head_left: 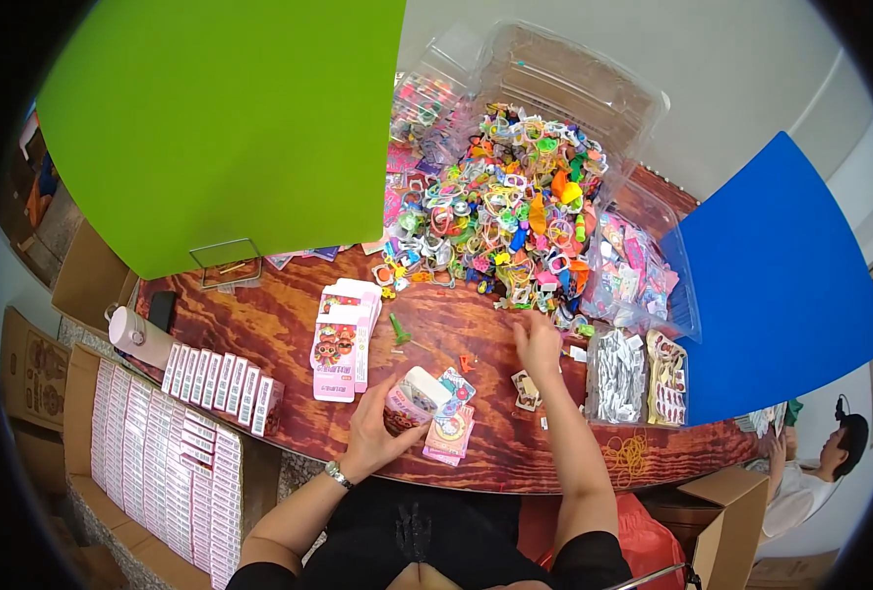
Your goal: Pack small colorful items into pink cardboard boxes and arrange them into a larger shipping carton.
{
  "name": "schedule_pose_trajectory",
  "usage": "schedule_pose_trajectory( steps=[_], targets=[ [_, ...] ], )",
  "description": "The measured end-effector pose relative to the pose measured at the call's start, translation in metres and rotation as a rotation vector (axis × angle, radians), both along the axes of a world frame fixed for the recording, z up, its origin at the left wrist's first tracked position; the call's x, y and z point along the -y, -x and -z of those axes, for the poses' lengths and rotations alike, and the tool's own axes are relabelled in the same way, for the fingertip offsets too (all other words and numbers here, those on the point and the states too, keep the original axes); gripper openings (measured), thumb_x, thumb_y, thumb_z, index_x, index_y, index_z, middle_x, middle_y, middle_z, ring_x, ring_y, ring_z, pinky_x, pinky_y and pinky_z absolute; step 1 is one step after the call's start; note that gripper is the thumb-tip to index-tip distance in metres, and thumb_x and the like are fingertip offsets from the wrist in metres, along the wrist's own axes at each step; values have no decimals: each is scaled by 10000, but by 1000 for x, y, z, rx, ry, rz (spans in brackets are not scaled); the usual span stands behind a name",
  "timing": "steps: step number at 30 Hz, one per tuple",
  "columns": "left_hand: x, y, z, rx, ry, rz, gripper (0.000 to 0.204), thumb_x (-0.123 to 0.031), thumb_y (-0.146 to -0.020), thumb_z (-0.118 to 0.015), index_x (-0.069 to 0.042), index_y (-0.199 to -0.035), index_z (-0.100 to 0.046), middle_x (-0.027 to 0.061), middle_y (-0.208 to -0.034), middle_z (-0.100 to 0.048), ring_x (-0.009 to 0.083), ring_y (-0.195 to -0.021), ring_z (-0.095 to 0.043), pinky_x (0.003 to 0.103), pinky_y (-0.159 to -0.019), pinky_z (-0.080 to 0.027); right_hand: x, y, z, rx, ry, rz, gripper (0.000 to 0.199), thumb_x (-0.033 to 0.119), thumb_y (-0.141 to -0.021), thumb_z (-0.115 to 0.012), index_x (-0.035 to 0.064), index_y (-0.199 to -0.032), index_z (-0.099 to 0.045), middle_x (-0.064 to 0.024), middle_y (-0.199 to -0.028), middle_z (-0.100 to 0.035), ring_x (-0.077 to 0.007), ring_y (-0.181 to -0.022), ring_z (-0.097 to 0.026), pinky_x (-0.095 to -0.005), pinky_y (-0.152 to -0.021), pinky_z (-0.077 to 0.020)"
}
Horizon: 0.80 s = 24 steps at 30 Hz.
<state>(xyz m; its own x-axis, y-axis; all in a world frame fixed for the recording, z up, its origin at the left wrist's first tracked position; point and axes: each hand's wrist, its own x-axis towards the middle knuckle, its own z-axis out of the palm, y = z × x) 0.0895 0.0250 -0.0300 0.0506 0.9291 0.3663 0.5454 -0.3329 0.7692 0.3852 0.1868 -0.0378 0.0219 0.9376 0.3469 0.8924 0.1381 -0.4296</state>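
Note:
My left hand [377,433] is wrapped round a small pink carton [418,398], its white end flap raised. Beside the carton lie several printed cards [449,433] on the table. My right hand [537,344] is at the near edge of a large heap of small colourful plastic toys [515,202]. Its fingers are curled down toward the heap, and whatever they pinch, if anything, is hidden. Just below that hand rests a small beige printed piece [527,391]. Left of the cards, flattened pink cartons [338,344] are stacked.
A green panel [230,118] stands far left, a blue panel [781,285] right. Clear tubs hold small packets [618,379] and printed bags [633,270]. Closed cartons [220,388] line the left edge above a full cardboard box [77,413]. Yellow rubber bands [628,455] lie front right; another person [810,472] sits beyond.

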Motion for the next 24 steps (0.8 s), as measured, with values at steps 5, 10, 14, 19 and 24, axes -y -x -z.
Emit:
schedule_pose_trajectory(
  steps=[5, 10, 14, 19, 24],
  targets=[
    [6, -2, 0, 32, 26, -7, 846, -267, -716, -911, 49, -1377, -488, 234, -1250, -607, 376, -1152, -616, 440, -956, -521, -39, -6, 23, 55, 108, 201, 325, 257, -863, -770, 33, -1067, -652, -232, -1044, -653, -428, -978, -666, -514, -804, -544],
    [5, -2, -5, 46, 34, 0, 852, -275, -712, -915, 49, -1376, -491, 230, -1255, -608, 370, -1155, -616, 439, -970, -514, -55, -3, 34, -20, 100, 319, 315, 261, -846, -773, 69, -1077, -677, -187, -970, -713, -414, -944, -677, -520, -823, -528],
    [7, 9, -2, 13, 34, -37, 895, -251, -704, -923, 27, -1418, -459, 215, -1267, -605, 331, -1151, -641, 410, -959, -528, -42, 4, 19, 101, 219, 231, 238, 213, -878, -724, 103, -1087, -691, -145, -915, -747, -389, -897, -704, -518, -794, -535],
    [9, 16, -2, 31, 67, -62, 882, -232, -709, -913, 23, -1422, -459, 208, -1281, -600, 321, -1163, -638, 407, -970, -525, -2, 23, -28, -115, 199, -56, 248, 213, -900, -716, 66, -1100, -719, -132, -865, -735, -315, -785, -715, -429, -709, -551],
    [4, 8, -3, 36, 72, -31, 883, -237, -714, -910, 22, -1426, -458, 198, -1279, -601, 317, -1161, -638, 400, -970, -524, 21, 35, -7, -507, 367, -197, 205, 163, -948, -661, 56, -1105, -739, -121, -896, -750, -217, -803, -730, -337, -729, -551]
  ],
)
